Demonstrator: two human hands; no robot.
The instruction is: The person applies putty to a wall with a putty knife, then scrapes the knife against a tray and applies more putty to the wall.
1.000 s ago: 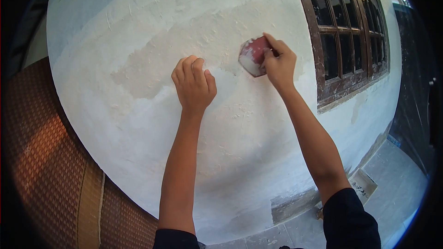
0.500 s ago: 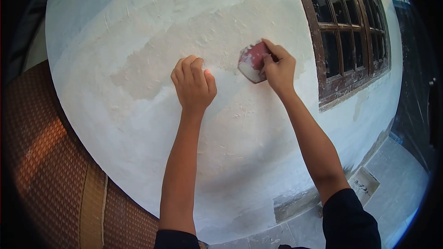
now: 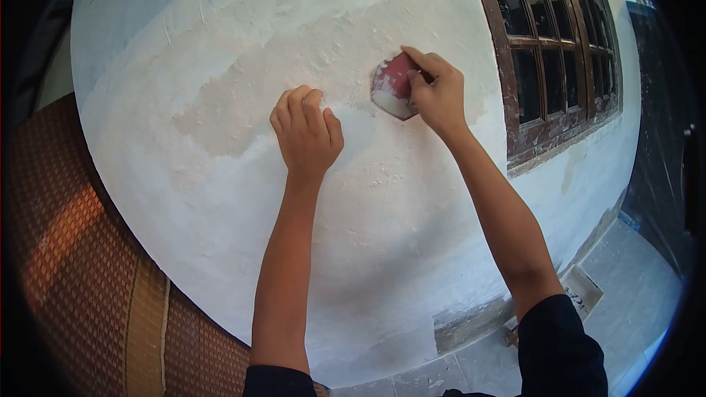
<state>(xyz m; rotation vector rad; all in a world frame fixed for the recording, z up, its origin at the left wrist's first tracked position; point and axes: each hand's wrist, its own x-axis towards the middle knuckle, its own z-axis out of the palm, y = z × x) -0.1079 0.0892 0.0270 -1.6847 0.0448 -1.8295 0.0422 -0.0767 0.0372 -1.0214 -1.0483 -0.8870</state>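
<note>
My right hand (image 3: 437,95) grips a red putty scraper (image 3: 395,84) smeared with white filler. Its blade lies against or very close to the pale wall (image 3: 279,51), left of the window. Further left, at nearly the same height, my left hand (image 3: 307,128) is in front of the wall with its fingers curled and the thumb to the right. Whatever those fingers may hold is hidden behind them. Around both hands the wall shows a beige patch, whiter smears and small rough ridges.
A brown wooden window (image 3: 548,51) with dark panes is to the right. At the lower right, a tray with dark specks (image 3: 581,290) rests on the grey tiled floor (image 3: 636,294). Brown woven matting (image 3: 66,272) covers the left side.
My right hand and the putty scraper have moved slightly up and left across the wall. My left hand has shifted only a little, up and left.
</note>
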